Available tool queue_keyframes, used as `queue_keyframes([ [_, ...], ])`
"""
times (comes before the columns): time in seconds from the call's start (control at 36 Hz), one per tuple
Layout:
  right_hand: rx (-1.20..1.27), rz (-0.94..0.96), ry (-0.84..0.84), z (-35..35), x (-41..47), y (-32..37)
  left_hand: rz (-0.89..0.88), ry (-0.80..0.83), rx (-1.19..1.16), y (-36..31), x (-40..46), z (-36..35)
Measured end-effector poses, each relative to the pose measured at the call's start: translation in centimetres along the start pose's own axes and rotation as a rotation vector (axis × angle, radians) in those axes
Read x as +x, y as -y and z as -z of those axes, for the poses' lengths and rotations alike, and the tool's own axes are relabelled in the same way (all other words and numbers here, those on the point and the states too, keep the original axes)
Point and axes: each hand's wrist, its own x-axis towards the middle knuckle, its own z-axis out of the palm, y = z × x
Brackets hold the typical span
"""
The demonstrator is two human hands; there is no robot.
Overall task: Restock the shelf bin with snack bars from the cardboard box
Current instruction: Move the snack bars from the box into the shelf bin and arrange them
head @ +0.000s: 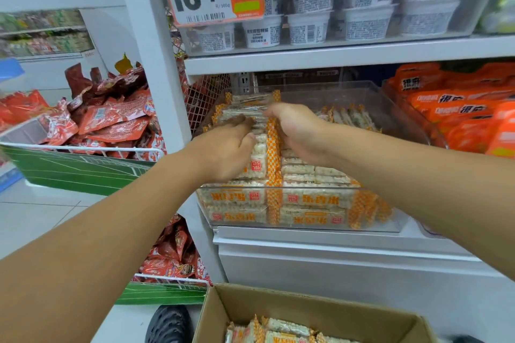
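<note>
I see both hands in the clear shelf bin (390, 125), left hand (228, 147) and right hand (298, 133) grasping stacked snack bars (250, 114), cardboard box (306, 306) below, partly filled.

white shelving (348, 60) | pale tiled floor (41, 220) | wire basket rack (83, 149) on left

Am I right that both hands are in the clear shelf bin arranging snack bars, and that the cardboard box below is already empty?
Not quite: the head view shows the cardboard box holds snack bars. Both the left hand and right hand are in the clear shelf bin.
</note>
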Motion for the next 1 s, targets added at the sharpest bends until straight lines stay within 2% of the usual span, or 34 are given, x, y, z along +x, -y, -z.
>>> queue_keyframes([
  [0.11, -0.159, 0.044, -0.097, 1.5, -1.3, 0.1, -0.049, -0.057, -0.020, 0.3, -0.3, 0.1],
  [0.19, -0.239, 0.172, -0.172, 2.4, -3.3, 0.3, -0.116, -0.193, -0.044, 0.0, -1.0, 0.3],
  [0.25, -0.341, 0.331, -0.249, 3.0, -4.8, -0.1, -0.181, -0.303, -0.073, -0.5, -2.3, 0.5],
  [0.33, -0.523, 0.718, -0.386, 4.2, -7.5, -1.8, -0.211, -0.595, -0.036, -1.6, -4.8, 0.9],
  [0.39, -0.631, 0.925, -0.295, 4.6, -10.1, -4.3, -0.305, -0.702, -0.100, -2.8, -7.3, 0.7],
  [0.44, -0.735, 0.983, -0.101, 4.3, -13.0, -8.1, -0.475, -0.618, -0.136, -4.4, -9.8, -0.7],
  [0.47, -0.777, 0.945, 0.007, 4.2, -14.5, -10.2, -0.550, -0.486, -0.088, -5.1, -10.8, -2.2],
  [0.53, -0.890, 0.739, 0.195, 4.0, -16.7, -15.5, -0.613, -0.080, 0.100, -6.5, -12.5, -6.4],
  [0.61, -1.172, 0.209, 0.554, 3.6, -18.0, -23.5, -0.460, 0.574, 0.316, -7.5, -15.2, -14.6],
  [0.64, -1.242, 0.008, 0.686, 3.6, -18.3, -25.9, -0.398, 0.740, 0.325, -7.5, -16.3, -17.5],
  [0.67, -1.278, -0.182, 0.786, 3.5, -18.8, -28.1, -0.332, 0.839, 0.316, -7.2, -17.4, -20.4],
  [0.72, -1.287, -0.402, 0.818, 3.5, -20.1, -32.3, -0.171, 0.899, 0.206, -6.4, -19.6, -25.2],
  [0.81, -1.263, -0.506, 0.640, 3.3, -22.6, -36.8, -0.003, 0.941, 0.073, -5.9, -22.1, -29.0],
  [0.92, -1.228, -0.605, 0.600, 2.6, -23.4, -39.6, 0.030, 0.870, 0.064, -4.6, -22.0, -30.6],
  [1.0, -1.130, -0.613, 0.453, 2.4, -21.6, -40.0, 0.058, 0.790, 0.133, -2.8, -21.4, -30.8],
])
